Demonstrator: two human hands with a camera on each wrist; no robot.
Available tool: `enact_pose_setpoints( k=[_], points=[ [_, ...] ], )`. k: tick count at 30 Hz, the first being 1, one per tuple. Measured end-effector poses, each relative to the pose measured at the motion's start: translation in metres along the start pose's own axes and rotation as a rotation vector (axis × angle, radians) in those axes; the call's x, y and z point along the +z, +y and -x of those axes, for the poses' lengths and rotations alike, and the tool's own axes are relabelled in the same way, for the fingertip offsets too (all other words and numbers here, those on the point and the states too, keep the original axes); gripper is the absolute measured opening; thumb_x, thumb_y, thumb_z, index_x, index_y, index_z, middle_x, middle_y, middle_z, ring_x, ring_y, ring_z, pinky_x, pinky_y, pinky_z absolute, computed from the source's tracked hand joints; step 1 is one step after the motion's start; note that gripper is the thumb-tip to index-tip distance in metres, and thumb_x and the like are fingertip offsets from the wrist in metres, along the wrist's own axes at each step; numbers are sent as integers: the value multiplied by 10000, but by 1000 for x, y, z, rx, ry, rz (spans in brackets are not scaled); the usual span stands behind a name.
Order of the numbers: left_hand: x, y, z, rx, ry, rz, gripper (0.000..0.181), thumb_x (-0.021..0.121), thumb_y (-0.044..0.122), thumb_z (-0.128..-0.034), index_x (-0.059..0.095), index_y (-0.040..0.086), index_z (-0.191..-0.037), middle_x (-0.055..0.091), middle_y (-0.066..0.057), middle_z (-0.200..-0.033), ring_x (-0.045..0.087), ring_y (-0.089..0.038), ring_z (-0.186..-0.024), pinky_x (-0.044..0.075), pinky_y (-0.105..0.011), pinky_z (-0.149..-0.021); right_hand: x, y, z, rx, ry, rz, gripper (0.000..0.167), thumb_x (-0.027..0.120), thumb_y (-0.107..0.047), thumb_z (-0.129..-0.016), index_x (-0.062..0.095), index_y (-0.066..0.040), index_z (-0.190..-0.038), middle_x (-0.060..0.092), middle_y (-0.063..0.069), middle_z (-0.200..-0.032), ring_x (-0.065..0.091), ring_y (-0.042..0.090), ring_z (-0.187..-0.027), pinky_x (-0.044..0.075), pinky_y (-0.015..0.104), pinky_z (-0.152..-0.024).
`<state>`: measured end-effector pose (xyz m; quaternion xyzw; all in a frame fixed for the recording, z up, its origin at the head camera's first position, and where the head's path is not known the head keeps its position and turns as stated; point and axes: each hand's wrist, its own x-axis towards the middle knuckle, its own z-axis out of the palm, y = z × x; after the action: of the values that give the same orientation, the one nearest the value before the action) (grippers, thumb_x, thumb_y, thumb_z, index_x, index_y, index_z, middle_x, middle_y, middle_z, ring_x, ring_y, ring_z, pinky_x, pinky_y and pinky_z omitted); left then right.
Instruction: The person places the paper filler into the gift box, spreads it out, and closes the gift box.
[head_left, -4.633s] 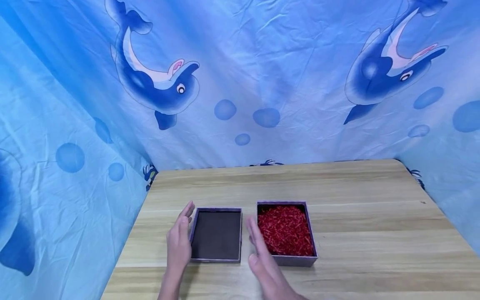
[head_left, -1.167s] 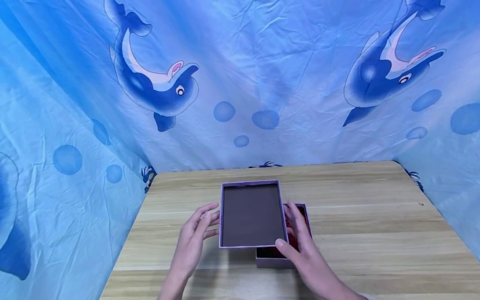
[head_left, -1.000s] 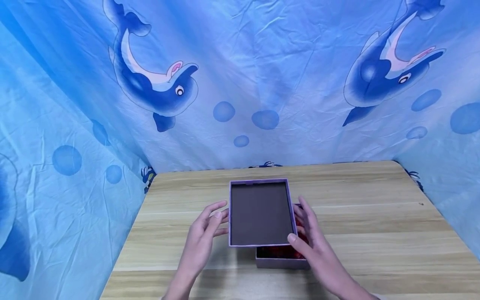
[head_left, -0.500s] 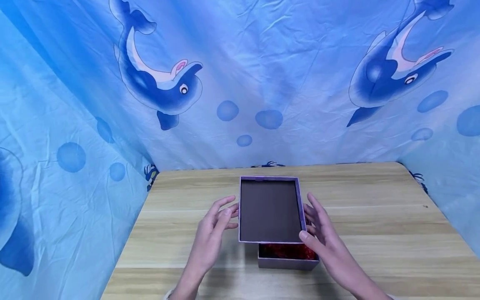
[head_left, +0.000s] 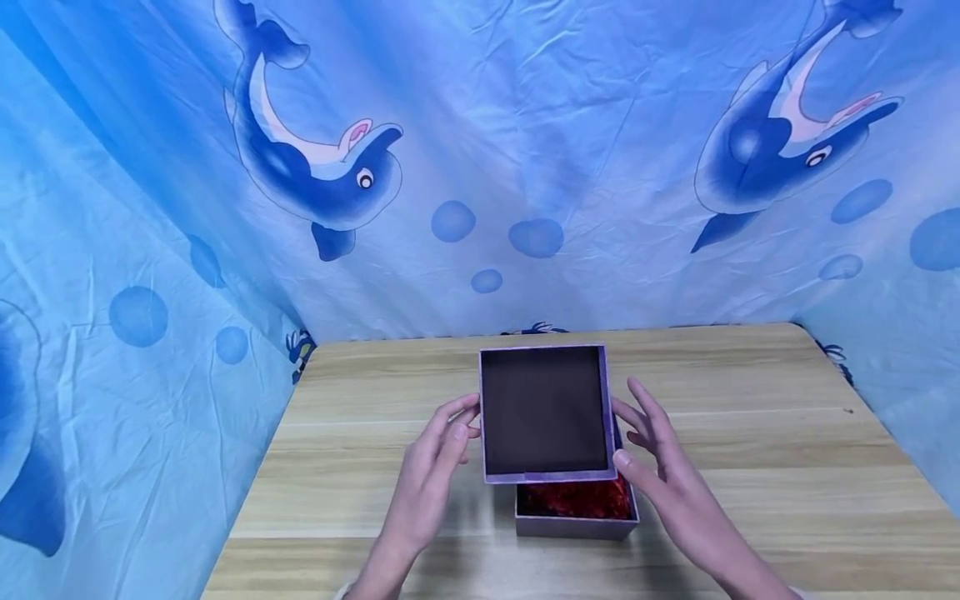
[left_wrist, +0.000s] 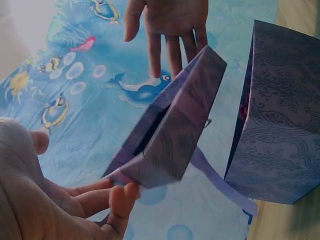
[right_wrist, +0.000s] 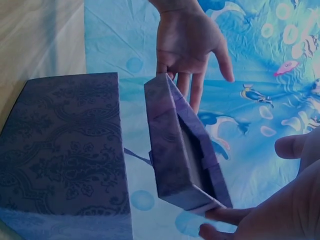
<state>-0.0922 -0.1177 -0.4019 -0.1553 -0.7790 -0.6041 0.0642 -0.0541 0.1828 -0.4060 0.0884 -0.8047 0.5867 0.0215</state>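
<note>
A purple box lid [head_left: 546, 412], dark inside, hangs in the air above an open box [head_left: 576, 527] of the same purple patterned covering. Red shredded filler [head_left: 573, 500] shows in the box below the lid's near edge; the lid hides the rest. My left hand [head_left: 423, 479] touches the lid's left side with its fingertips, while my right hand [head_left: 686, 500] touches the right side. In both wrist views the thumbs stand off from the lid [left_wrist: 175, 120], and only fingers bear on it. A ribbon [right_wrist: 137, 156] shows between lid and box in the right wrist view.
A light wooden table [head_left: 750, 467] lies under the box and both hands. Blue curtains [head_left: 562, 125] printed with dolphins and bubbles rise behind the table and along its sides.
The lid was lying left of the box; both hands have lifted it and carried it right, over the box. In the last half second it has tilted, its inside turning more toward the head view.
</note>
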Motion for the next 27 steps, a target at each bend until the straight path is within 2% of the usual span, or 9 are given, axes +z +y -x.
enact_pose_setpoints(
  k=[3, 5, 7, 10, 14, 19, 25, 27],
  points=[
    [0, 1, 1, 29, 19, -16, 421, 408, 171, -1186, 632, 58, -1524, 689, -152, -1511, 730, -224, -1067, 581, -311, -808, 0, 1, -1, -30, 13, 0, 766, 535, -129, -1159, 163, -356, -1789, 412, 130, -1755, 513, 244, -1317, 501, 370, -975],
    [1, 1, 2, 47, 24, -18, 432, 385, 161, -1188, 623, 62, -1534, 688, -156, -1512, 701, -171, -1005, 572, -314, -780, 0, 2, -2, -47, 24, -17, 748, 518, -119, -1165, 177, -355, -1787, 435, 124, -1744, 532, 165, -1278, 490, 288, -948],
    [1, 2, 3, 59, 24, -9, 448, 359, 159, -1190, 607, 66, -1552, 682, -158, -1520, 673, -141, -980, 562, -316, -771, -1, 4, -3, -62, 28, -55, 734, 495, -107, -1170, 178, -348, -1787, 448, 116, -1734, 542, 104, -1296, 478, 220, -960],
    [2, 2, 4, 77, 21, 5, 472, 319, 160, -1191, 587, 82, -1572, 676, -147, -1531, 669, -141, -999, 559, -320, -784, -2, 5, -3, -79, 39, -114, 708, 462, -102, -1182, 181, -345, -1785, 463, 60, -1725, 513, 59, -1407, 468, 155, -1030],
    [4, 2, 4, 115, 20, 22, 501, 282, 134, -1184, 559, 71, -1597, 662, -141, -1549, 684, -204, -1032, 577, -334, -810, -2, 6, -4, -127, 46, -213, 660, 387, -72, -1192, 194, -276, -1789, 488, 4, -1697, 529, 105, -1417, 487, 175, -1047],
    [7, 3, 5, 150, 36, 28, 526, 263, 102, -1174, 526, 74, -1629, 643, -105, -1575, 686, -262, -1049, 600, -348, -856, -2, 6, -5, -188, 42, -387, 597, 280, -62, -1197, 211, -175, -1779, 504, 73, -1652, 543, 192, -1418, 533, 257, -1076],
    [12, 3, 7, 183, 15, 15, 550, 282, 107, -1163, 486, 147, -1671, 629, -60, -1591, 728, -283, -1149, 610, -401, -973, -1, 11, -7, -250, 58, -532, 567, 228, -87, -1197, 279, -178, -1754, 520, 93, -1548, 559, 200, -1411, 549, 295, -1105],
    [15, 2, 8, 196, 7, 2, 556, 289, 99, -1160, 461, 141, -1687, 601, -85, -1616, 738, -319, -1227, 608, -430, -1016, 0, 14, -8, -293, 53, -578, 572, 209, -80, -1193, 284, -174, -1752, 527, 92, -1524, 558, 204, -1411, 547, 311, -1118]
  ],
)
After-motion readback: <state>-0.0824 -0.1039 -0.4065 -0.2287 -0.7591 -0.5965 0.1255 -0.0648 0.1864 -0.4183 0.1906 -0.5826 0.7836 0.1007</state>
